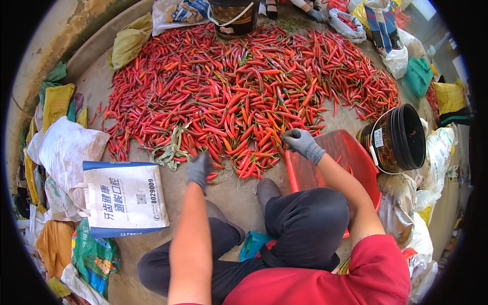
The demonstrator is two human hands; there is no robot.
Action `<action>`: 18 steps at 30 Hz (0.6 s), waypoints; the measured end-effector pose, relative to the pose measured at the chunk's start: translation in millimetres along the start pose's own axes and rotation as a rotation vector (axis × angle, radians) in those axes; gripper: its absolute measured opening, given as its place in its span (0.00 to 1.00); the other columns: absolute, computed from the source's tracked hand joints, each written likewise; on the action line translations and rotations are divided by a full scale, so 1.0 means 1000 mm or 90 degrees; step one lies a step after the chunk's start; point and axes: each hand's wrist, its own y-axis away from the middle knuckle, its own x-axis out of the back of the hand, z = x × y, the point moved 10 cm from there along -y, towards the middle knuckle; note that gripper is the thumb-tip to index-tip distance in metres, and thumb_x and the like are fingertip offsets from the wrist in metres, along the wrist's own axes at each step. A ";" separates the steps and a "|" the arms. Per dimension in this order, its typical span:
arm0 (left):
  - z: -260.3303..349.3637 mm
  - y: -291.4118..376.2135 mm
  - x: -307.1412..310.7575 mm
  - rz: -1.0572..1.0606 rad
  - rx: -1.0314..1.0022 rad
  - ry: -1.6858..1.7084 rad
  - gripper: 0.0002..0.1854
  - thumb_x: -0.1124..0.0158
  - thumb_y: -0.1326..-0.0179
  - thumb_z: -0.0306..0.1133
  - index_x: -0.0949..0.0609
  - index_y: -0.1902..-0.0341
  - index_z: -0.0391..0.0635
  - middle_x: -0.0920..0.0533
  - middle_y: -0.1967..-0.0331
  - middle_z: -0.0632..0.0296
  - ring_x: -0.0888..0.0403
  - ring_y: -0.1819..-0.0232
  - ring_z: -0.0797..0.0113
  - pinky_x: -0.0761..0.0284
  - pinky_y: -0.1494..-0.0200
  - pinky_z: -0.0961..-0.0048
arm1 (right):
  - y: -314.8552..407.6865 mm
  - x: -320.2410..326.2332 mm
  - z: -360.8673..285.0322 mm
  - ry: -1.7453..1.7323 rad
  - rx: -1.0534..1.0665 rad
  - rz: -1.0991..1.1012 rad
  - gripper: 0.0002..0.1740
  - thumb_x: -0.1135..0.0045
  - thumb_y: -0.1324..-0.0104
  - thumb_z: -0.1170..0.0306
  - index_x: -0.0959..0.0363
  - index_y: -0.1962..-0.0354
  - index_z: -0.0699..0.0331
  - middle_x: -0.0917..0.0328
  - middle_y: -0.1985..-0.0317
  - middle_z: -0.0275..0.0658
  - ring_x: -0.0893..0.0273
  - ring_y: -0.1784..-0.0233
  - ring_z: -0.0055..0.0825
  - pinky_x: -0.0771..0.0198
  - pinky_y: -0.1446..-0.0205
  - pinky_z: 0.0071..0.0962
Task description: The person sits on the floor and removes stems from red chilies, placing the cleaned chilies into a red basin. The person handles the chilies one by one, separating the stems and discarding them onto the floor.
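Observation:
A wide heap of red chili peppers covers the floor before me. My left hand, in a grey glove and blurred, is over the near edge of the heap, just right of a dried, pale leafy scrap. What its fingers hold cannot be made out. My right hand, also gloved in grey, is above the upper left edge of a red plastic scoop-like tray, close to the peppers. Its fingers are curled, and whether a pepper is in them is unclear. A few peppers lie in the tray.
A black bucket lies tilted right of the tray; another dark bucket stands at the far side. A printed white-and-blue bag lies at left. Sacks line both sides. Another person's gloved hand shows at the top.

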 end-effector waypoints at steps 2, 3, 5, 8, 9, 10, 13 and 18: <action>-0.064 0.010 0.007 0.035 -0.076 -0.046 0.12 0.35 0.38 0.39 0.20 0.56 0.46 0.19 0.69 0.63 0.21 0.70 0.69 0.26 0.71 0.71 | 0.007 0.001 0.005 0.061 0.008 0.011 0.13 0.38 0.37 0.64 0.19 0.60 0.66 0.17 0.68 0.34 0.21 0.69 0.18 0.24 0.64 0.22; -0.092 0.021 0.003 0.002 -0.104 -0.054 0.11 0.36 0.37 0.38 0.20 0.56 0.46 0.19 0.69 0.64 0.21 0.70 0.69 0.26 0.71 0.70 | 0.010 -0.004 0.008 0.078 0.012 0.000 0.14 0.37 0.38 0.64 0.19 0.61 0.66 0.17 0.68 0.34 0.21 0.69 0.19 0.24 0.62 0.23; -0.143 0.042 -0.008 -0.077 -0.053 0.015 0.09 0.37 0.37 0.37 0.21 0.57 0.47 0.21 0.71 0.66 0.23 0.71 0.69 0.28 0.71 0.69 | 0.015 -0.017 0.005 0.272 0.105 -0.004 0.16 0.37 0.40 0.62 0.20 0.60 0.65 0.16 0.67 0.41 0.17 0.66 0.28 0.22 0.61 0.26; -0.187 0.084 -0.032 -0.150 0.146 0.087 0.08 0.48 0.35 0.36 0.31 0.71 0.54 0.31 0.77 0.68 0.30 0.72 0.69 0.36 0.72 0.70 | 0.015 -0.044 0.021 0.516 0.122 -0.020 0.19 0.35 0.44 0.58 0.20 0.60 0.62 0.16 0.64 0.47 0.18 0.57 0.42 0.24 0.50 0.36; -0.191 0.095 -0.032 -0.107 0.177 0.050 0.08 0.47 0.35 0.36 0.30 0.71 0.54 0.31 0.76 0.69 0.31 0.73 0.70 0.36 0.73 0.71 | 0.012 -0.056 0.028 0.606 0.112 -0.037 0.21 0.36 0.43 0.56 0.21 0.57 0.61 0.17 0.61 0.48 0.19 0.54 0.42 0.25 0.47 0.38; -0.187 0.102 -0.034 -0.069 0.180 0.011 0.08 0.46 0.34 0.35 0.30 0.71 0.54 0.31 0.76 0.70 0.31 0.74 0.72 0.36 0.73 0.72 | 0.011 -0.065 0.029 0.670 0.130 -0.040 0.21 0.37 0.42 0.58 0.22 0.54 0.60 0.19 0.58 0.48 0.20 0.53 0.43 0.26 0.47 0.39; -0.168 0.115 -0.043 -0.008 0.193 0.001 0.07 0.41 0.34 0.34 0.27 0.68 0.53 0.30 0.75 0.72 0.31 0.76 0.76 0.34 0.75 0.76 | -0.006 -0.085 0.019 0.822 0.194 -0.022 0.22 0.41 0.40 0.61 0.26 0.48 0.58 0.23 0.52 0.46 0.22 0.51 0.44 0.27 0.48 0.41; -0.145 0.110 -0.052 0.020 0.178 0.018 0.14 0.37 0.36 0.35 0.23 0.50 0.42 0.24 0.72 0.68 0.25 0.72 0.74 0.29 0.73 0.77 | -0.044 -0.114 -0.005 0.985 0.372 -0.055 0.22 0.47 0.37 0.66 0.27 0.44 0.52 0.27 0.48 0.40 0.25 0.49 0.36 0.29 0.51 0.38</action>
